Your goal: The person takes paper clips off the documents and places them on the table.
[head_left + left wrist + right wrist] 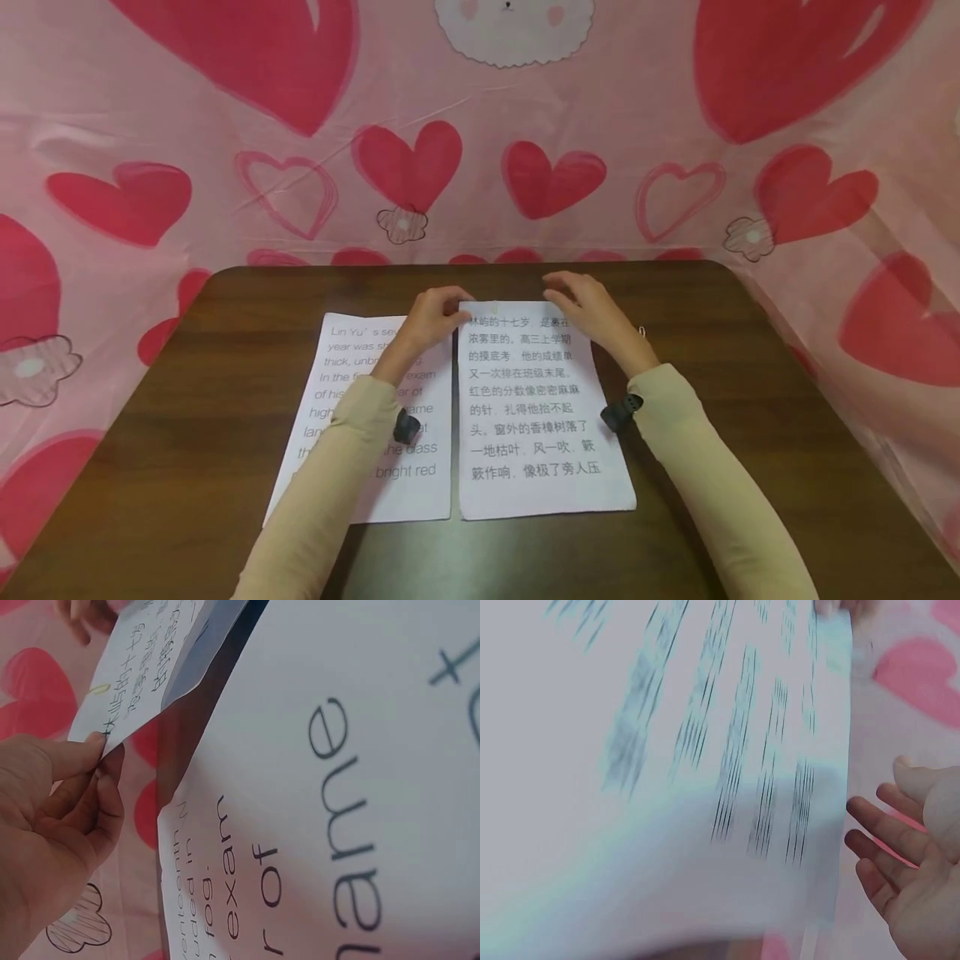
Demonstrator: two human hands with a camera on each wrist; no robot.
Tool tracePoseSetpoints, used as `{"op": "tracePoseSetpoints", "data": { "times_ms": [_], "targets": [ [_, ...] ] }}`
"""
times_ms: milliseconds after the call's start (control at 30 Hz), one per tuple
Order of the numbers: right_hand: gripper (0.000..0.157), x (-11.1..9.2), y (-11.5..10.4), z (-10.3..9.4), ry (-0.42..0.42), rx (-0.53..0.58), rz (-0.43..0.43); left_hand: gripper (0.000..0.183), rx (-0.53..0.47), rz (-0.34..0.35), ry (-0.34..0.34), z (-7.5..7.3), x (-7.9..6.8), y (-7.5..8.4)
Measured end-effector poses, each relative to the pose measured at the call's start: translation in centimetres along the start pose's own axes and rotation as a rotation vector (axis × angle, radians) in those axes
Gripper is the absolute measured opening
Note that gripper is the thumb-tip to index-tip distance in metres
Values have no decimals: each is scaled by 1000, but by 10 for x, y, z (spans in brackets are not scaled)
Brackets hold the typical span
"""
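A sheet with printed Chinese text [525, 408] lies to the right of a sheet with printed English text [408, 500]. My left hand [431, 317] pinches the Chinese sheet's top left corner between thumb and fingers. In the left wrist view that sheet is lifted at this end, and a small yellow paper clip [99, 688] sits on its top edge. Near the top right corner is my right hand [592, 310], its fingers spread and relaxed. The right wrist view shows this hand [915, 859] beside the paper's edge, gripping nothing. My left forearm covers part of the English sheet.
Both sheets are on a dark brown wooden table [750, 467]. A small pale clip-like object [641, 332] lies by my right wrist. Behind the table hangs a pink cloth with hearts [480, 100].
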State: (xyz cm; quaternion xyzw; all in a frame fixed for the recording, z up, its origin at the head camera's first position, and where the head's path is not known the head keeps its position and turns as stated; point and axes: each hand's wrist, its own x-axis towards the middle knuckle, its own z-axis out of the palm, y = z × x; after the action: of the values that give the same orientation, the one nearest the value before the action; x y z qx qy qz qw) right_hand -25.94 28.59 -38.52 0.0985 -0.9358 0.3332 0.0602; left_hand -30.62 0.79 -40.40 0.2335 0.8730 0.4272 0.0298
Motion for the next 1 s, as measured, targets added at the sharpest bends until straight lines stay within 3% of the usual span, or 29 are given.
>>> {"op": "tracePoseSetpoints", "data": {
  "times_ms": [267, 433, 667, 1000],
  "targets": [
    [37, 23, -37, 28, -179, -15, -102, 20, -24, 55, 19, 1, -1, 5],
    [22, 27, -42, 38, -222, 3, -74, 19, -29, 87, 14, 2, -4, 5],
    [21, 23, -41, 41, -212, 43, -57, 19, -21, 78, 10, 3, -6, 4],
    [24, 21, -37, 44, -111, 148, -66, 19, 14, 71, -11, 3, -6, 5]
  ]
}}
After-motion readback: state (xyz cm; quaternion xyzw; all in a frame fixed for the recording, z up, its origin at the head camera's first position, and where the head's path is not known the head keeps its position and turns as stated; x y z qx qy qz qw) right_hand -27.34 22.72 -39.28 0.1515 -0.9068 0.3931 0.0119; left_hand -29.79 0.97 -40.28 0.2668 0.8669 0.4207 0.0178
